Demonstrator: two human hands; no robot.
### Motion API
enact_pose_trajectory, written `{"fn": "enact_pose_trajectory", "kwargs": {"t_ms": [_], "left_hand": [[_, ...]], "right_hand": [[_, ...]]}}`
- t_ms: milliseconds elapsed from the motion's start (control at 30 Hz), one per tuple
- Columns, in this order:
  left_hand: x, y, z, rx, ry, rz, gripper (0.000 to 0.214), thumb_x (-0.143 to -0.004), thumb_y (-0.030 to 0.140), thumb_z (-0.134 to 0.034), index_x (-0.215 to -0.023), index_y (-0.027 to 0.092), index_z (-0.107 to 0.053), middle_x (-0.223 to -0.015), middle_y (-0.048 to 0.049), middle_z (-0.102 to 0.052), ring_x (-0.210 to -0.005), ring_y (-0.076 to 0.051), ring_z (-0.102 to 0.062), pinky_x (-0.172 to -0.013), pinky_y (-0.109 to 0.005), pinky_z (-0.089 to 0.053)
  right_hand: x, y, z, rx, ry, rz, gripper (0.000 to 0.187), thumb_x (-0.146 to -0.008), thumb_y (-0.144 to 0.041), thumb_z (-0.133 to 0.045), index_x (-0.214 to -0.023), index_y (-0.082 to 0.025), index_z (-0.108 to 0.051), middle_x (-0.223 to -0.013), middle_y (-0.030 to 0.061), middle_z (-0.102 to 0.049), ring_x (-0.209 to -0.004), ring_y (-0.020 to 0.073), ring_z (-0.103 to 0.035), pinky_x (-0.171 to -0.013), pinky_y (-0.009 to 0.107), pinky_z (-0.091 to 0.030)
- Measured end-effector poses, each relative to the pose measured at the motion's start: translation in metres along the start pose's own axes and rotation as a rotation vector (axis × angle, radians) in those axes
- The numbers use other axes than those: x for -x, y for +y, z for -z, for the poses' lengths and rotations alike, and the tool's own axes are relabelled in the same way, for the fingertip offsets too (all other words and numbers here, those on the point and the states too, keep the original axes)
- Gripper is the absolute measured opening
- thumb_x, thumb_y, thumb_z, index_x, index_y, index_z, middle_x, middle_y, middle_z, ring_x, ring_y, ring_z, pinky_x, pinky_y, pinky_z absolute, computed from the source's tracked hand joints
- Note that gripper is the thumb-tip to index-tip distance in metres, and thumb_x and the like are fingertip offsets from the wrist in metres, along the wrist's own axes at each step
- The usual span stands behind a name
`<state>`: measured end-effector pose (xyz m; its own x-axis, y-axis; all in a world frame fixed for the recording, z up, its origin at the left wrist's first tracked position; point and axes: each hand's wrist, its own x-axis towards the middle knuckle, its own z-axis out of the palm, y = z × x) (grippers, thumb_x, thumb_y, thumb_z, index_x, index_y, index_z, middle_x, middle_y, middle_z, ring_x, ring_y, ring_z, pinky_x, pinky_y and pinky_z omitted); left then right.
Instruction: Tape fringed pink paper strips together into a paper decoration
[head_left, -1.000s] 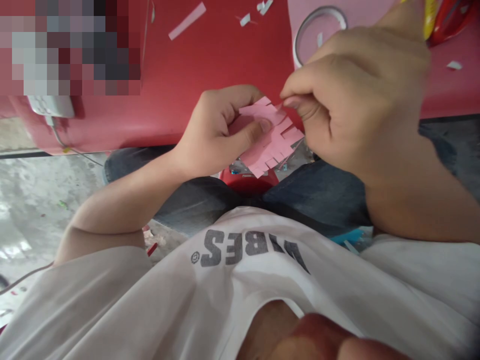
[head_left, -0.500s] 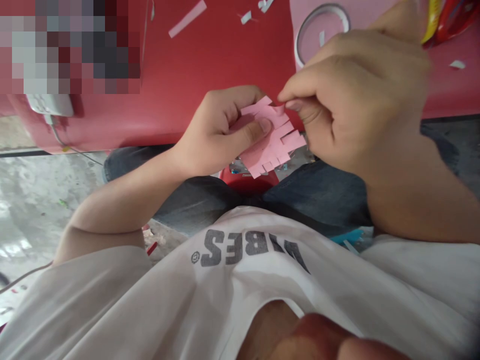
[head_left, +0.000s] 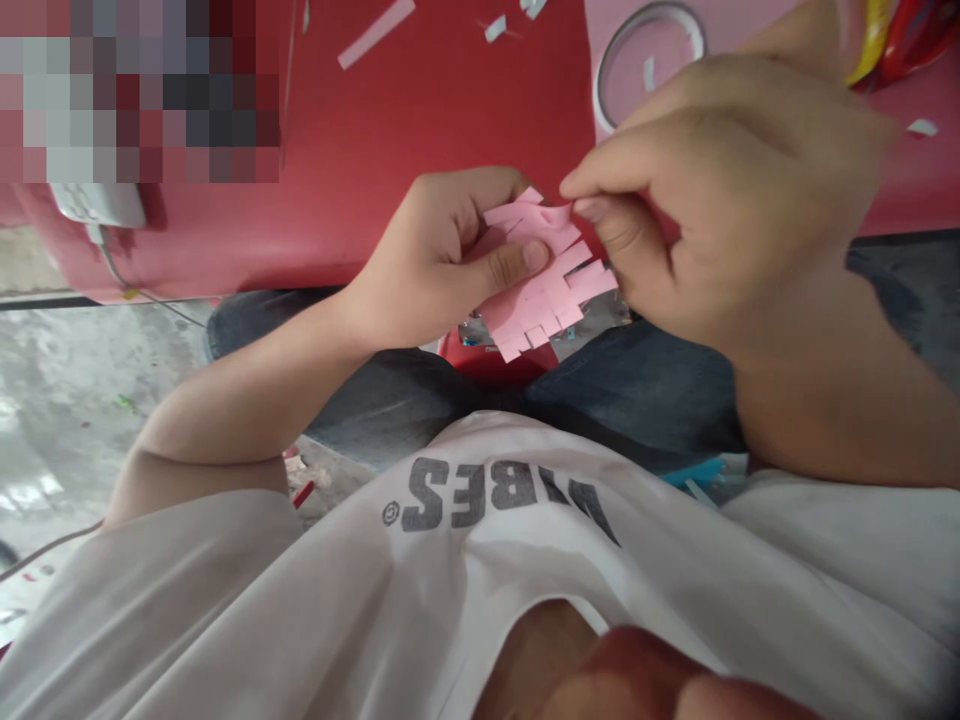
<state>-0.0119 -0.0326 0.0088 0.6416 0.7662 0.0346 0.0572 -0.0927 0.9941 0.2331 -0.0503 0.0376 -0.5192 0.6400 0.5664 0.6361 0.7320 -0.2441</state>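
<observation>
Above a lap of dark blue denim jeans (head_left: 637,385), a small pink paper piece with notched, tab-cut edges (head_left: 536,295) is held between the two hands, in front of the edge of a glossy red worktop (head_left: 420,110). The left hand (head_left: 439,265) is curled half shut around the paper's lower left side, with its fingers behind the sheet and the left thumb (head_left: 521,265) pressed across its face. The right hand (head_left: 720,200) is almost closed, its thumb and forefinger pinching a tab at the paper's upper edge while the other fingers fold in behind.

Thin paper with narrow tabs creases easily, so the firm left thumb close to the pinch looks like the right support. A light, slow grip at the tab's base would put less strain on its narrow root than a hard tug at the tip.

Pale paper offcuts (head_left: 375,35) lie on the worktop, and a thin silver ring (head_left: 649,60) rests on a pink sheet (head_left: 757,30) at the upper right. A crumpled red and yellow package (head_left: 892,40) sits beyond the right hand. Below the paper, a silvery foil scrap (head_left: 480,330) shows over a red object (head_left: 487,365). A white T-shirt with grey lettering (head_left: 480,495) fills the lower view.
</observation>
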Motion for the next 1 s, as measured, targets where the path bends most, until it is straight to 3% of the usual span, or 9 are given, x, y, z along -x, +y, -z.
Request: {"fn": "enact_pose_trajectory", "kwargs": {"t_ms": [200,400,500,600,733,1000], "left_hand": [[-0.004,-0.009,0.001,0.063,-0.051,-0.014,0.055,-0.07,0.073,-0.089,-0.087,0.027,-0.066,-0.067,-0.0001,-0.053,-0.059,-0.013,-0.041,-0.049,-0.032,-0.03],[-0.001,-0.001,0.001,0.003,-0.028,-0.02,0.043,-0.083,0.064,-0.084,-0.092,0.025,-0.07,-0.069,-0.0003,-0.052,-0.063,-0.012,-0.04,-0.053,-0.032,-0.029],[-0.001,0.003,-0.001,0.036,-0.059,-0.053,0.04,-0.081,0.06,-0.088,-0.09,0.026,-0.069,-0.069,-0.0001,-0.054,-0.062,-0.012,-0.04,-0.051,-0.031,-0.03],[0.0,0.01,-0.004,0.046,-0.013,-0.012,0.035,-0.088,0.056,-0.082,-0.089,0.024,-0.069,-0.069,0.001,-0.052,-0.059,-0.01,-0.039,-0.051,-0.029,-0.031],[0.0,0.018,-0.006,0.053,0.007,0.041,0.043,-0.087,0.061,-0.081,-0.089,0.02,-0.07,-0.067,0.0014,-0.051,-0.055,-0.007,-0.04,-0.049,-0.026,-0.031],[-0.003,0.023,-0.006,0.058,0.049,-0.022,0.051,-0.087,0.068,-0.078,-0.078,0.019,-0.064,-0.063,0.0023,-0.049,-0.054,-0.005,-0.034,-0.049,-0.025,-0.032]], "right_hand": [[0.0,-0.001,0.002,0.013,-0.038,-0.009,0.021,-0.103,-0.035,-0.047,-0.115,-0.028,-0.062,-0.1,-0.0008,-0.071,-0.086,0.0175,-0.068,-0.09,0.043,-0.052],[-0.001,-0.004,-0.001,-0.015,0.007,-0.029,0.018,-0.099,-0.037,-0.053,-0.111,-0.029,-0.065,-0.095,-0.0007,-0.072,-0.082,0.0198,-0.069,-0.091,0.044,-0.052],[-0.002,-0.006,-0.001,0.002,0.007,-0.043,0.017,-0.1,-0.035,-0.051,-0.109,-0.03,-0.064,-0.094,-0.0016,-0.071,-0.08,0.0191,-0.067,-0.091,0.043,-0.053],[-0.003,-0.006,0.002,-0.001,-0.031,-0.021,0.018,-0.101,-0.034,-0.051,-0.112,-0.028,-0.063,-0.097,-0.0007,-0.07,-0.083,0.0189,-0.067,-0.092,0.043,-0.054],[-0.002,-0.005,0.003,-0.009,-0.056,-0.029,0.019,-0.1,-0.034,-0.051,-0.115,-0.03,-0.062,-0.099,-0.0004,-0.071,-0.085,0.0193,-0.068,-0.094,0.043,-0.053],[-0.001,-0.007,0.004,-0.023,-0.072,-0.063,0.018,-0.1,-0.034,-0.051,-0.114,-0.029,-0.063,-0.101,0.0013,-0.072,-0.089,0.0229,-0.069,-0.097,0.046,-0.052]]}}
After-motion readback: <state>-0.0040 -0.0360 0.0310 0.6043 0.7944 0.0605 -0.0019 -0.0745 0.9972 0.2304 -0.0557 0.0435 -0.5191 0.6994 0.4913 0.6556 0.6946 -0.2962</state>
